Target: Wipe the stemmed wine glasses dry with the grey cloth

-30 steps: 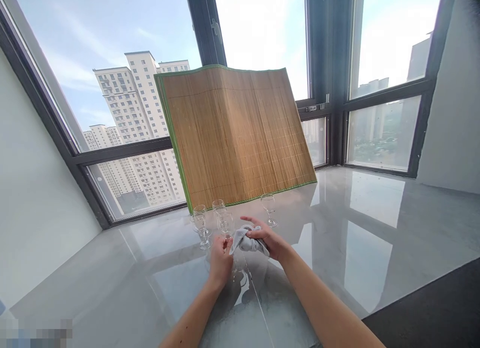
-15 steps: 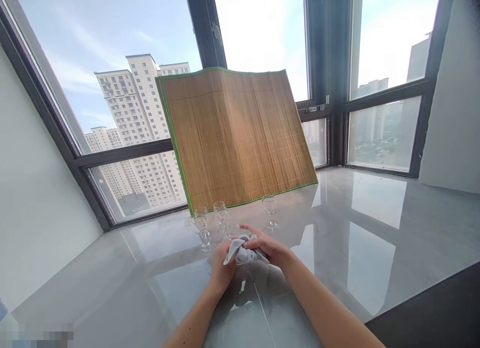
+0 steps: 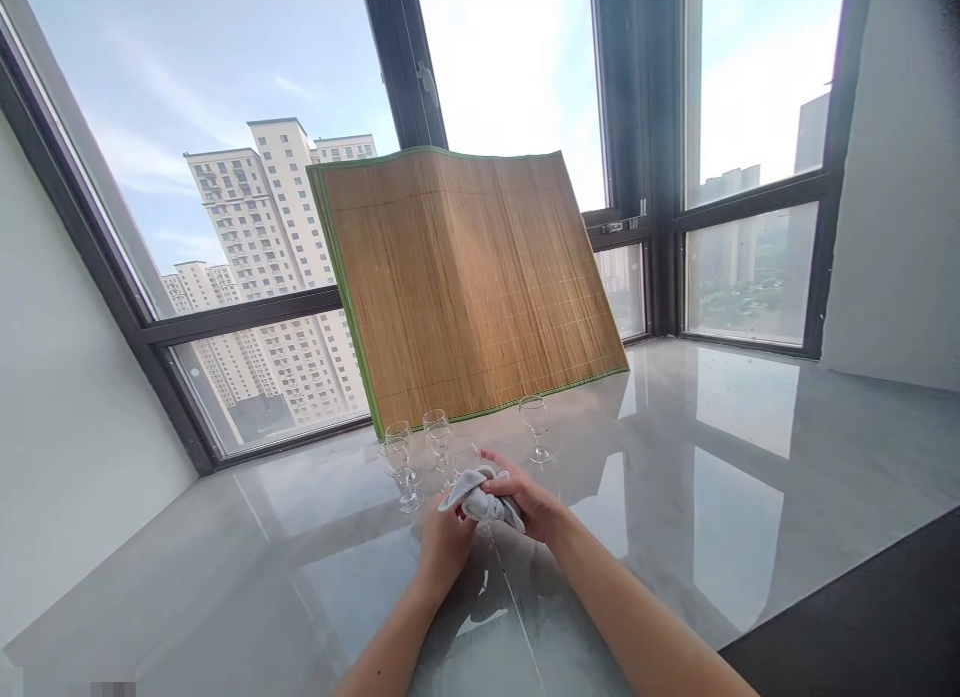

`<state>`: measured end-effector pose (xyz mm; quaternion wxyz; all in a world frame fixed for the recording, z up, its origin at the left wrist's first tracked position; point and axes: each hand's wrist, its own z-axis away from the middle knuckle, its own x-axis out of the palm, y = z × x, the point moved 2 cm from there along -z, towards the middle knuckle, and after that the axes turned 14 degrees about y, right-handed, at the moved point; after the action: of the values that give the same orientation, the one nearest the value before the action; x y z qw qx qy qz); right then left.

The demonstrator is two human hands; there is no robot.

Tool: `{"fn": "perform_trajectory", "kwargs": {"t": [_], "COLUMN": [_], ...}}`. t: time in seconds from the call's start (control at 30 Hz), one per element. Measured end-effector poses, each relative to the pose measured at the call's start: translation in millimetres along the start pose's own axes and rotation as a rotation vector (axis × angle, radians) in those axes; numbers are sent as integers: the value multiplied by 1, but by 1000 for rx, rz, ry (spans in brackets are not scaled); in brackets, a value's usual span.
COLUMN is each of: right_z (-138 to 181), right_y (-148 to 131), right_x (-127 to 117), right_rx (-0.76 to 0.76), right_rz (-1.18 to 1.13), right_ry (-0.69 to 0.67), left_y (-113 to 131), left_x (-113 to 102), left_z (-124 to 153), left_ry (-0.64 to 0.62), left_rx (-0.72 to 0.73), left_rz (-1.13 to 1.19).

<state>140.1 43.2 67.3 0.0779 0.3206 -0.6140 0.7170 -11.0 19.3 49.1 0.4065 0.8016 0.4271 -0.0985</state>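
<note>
My right hand (image 3: 525, 498) is closed round a crumpled grey cloth (image 3: 474, 489) and presses it against a small stemmed glass (image 3: 463, 455). My left hand (image 3: 442, 539) grips that glass from below, its stem mostly hidden by my fingers and the cloth. Both hands meet just above the glossy grey surface (image 3: 675, 497). Three more clear stemmed glasses stand behind them: two to the left (image 3: 397, 467) (image 3: 435, 435) and one to the right (image 3: 534, 422).
A bamboo mat with green edging (image 3: 472, 277) leans upright against the black window frame (image 3: 405, 67) behind the glasses. Tall windows wrap the corner. A dark floor edge (image 3: 862, 627) lies at the lower right; a wall (image 3: 67, 397) bounds the left.
The cloth has shifted from beside the glass to over it, my hands drawing together around the glass. The view has tilted slightly.
</note>
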Motion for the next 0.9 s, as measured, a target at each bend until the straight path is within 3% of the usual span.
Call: {"fn": "perform_trajectory", "kwargs": {"t": [0.27,0.43,0.6,0.9], "right_z": [-4,-8,-10,-18], "right_y": [-24,-25,-23,-14], "right_x": [-13,-14,-15,-33], "right_rx": [-233,-369,-411,-336], "right_rz": [-106,-133,-103,159], "right_ry": [272,376,469,747], "left_y": [-4,-7,-6,-6], "left_x": [-10,-10,-8,-8], "left_z": [-2,-3,-2,-2], "left_ry": [106,85,40,17], "left_rx": [-37,-93,-83,-106], "left_rz": [32,11,-1,32]}}
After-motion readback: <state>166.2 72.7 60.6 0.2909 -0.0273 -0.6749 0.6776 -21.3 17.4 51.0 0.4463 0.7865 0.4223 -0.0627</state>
